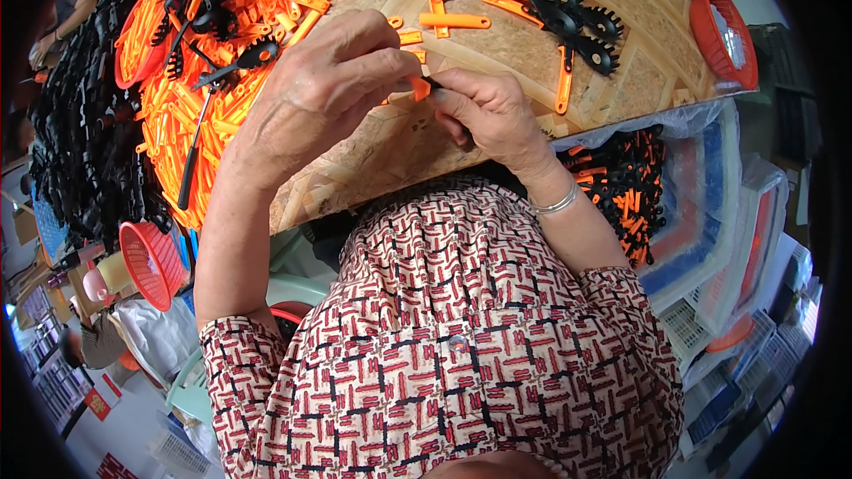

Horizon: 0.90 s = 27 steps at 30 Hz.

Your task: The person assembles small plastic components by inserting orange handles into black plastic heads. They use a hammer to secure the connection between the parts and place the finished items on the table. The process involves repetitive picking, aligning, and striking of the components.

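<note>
Over the table's near edge, my two hands meet around a small orange plastic piece (420, 88) with a black end. My left hand (333, 80) is closed, its fingers pinching the orange side. The thumb and forefinger of my right hand (493, 115) press together on the black end. Most of what they hold is hidden by the fingers. Just beyond lie loose orange handle pieces (454, 21), and further right several black toothed pasta servers (564, 18) with orange handles.
A large heap of orange handles (191, 124) covers the table's left side, with black utensils (253, 55) on top. Black parts (71, 151) are piled farther left. Red baskets (723, 35) stand around. At my right, a plastic-lined crate (701, 195) holds orange-and-black pieces.
</note>
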Tool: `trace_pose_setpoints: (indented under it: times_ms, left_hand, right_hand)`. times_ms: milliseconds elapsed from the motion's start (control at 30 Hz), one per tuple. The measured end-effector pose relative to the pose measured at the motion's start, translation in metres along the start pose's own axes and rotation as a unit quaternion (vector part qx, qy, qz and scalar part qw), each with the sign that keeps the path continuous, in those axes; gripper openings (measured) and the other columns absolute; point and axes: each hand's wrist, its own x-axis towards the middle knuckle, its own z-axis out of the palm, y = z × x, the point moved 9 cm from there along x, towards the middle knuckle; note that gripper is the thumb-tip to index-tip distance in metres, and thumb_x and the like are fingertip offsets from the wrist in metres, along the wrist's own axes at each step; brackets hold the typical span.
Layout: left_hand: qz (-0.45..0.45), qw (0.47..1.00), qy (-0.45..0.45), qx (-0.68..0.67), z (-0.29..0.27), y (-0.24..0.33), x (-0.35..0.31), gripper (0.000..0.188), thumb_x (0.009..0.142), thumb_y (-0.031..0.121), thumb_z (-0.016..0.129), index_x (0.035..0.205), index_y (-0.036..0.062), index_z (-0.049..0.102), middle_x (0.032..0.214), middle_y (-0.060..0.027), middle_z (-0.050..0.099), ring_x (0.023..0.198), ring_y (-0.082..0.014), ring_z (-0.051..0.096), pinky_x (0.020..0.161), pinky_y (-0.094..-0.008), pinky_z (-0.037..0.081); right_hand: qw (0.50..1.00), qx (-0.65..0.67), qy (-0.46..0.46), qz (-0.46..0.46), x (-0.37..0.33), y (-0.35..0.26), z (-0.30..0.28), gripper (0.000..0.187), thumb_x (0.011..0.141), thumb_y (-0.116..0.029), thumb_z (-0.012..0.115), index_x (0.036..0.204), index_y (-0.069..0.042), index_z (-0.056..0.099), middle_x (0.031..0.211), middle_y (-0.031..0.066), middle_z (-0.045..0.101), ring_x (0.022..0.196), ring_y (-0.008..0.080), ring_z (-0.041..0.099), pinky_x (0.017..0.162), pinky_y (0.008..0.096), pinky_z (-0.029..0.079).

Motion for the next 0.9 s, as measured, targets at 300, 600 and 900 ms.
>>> trace_pose_setpoints:
  times_ms: [300, 600, 900]
  left_hand:
    - [-0.016, 1.000, -0.011, 0.008, 0.011, 0.005, 0.001, 0.014, 0.085, 0.001, 0.073, 0.099, 0.0044, 0.071, 0.099, -0.0087, 0.059, 0.087, -0.0248, 0.065, 0.071, -0.0366, 0.054]
    - [-0.082, 0.996, 0.041, 0.008, 0.022, -0.010, -0.030, 0.016, 0.084, 0.000, 0.074, 0.098, 0.0034, 0.069, 0.099, -0.0122, 0.059, 0.091, -0.0296, 0.067, 0.074, -0.0387, 0.054]
    - [-0.266, 0.942, 0.166, 0.119, 0.023, -0.030, -0.103, 0.069, 0.092, 0.041, 0.074, 0.152, 0.0167, 0.050, 0.150, -0.0165, 0.047, 0.142, -0.0367, 0.043, 0.116, -0.0475, 0.038]
  right_hand:
    - [0.999, -0.021, -0.020, 0.015, -0.003, 0.001, 0.000, 0.018, 0.103, -0.015, 0.066, 0.110, -0.001, 0.075, 0.062, -0.0033, 0.056, 0.055, 0.0029, 0.050, 0.049, 0.0236, 0.039]
    - [0.981, -0.180, -0.003, -0.068, -0.004, -0.008, 0.009, 0.018, 0.095, -0.008, 0.071, 0.110, 0.002, 0.074, 0.065, 0.0069, 0.060, 0.054, 0.0122, 0.056, 0.052, 0.0303, 0.045]
    - [0.699, -0.653, 0.135, -0.259, -0.009, -0.081, -0.010, 0.024, 0.090, -0.011, 0.074, 0.114, -0.012, 0.079, 0.081, 0.0027, 0.066, 0.077, 0.0196, 0.065, 0.072, 0.0356, 0.044]
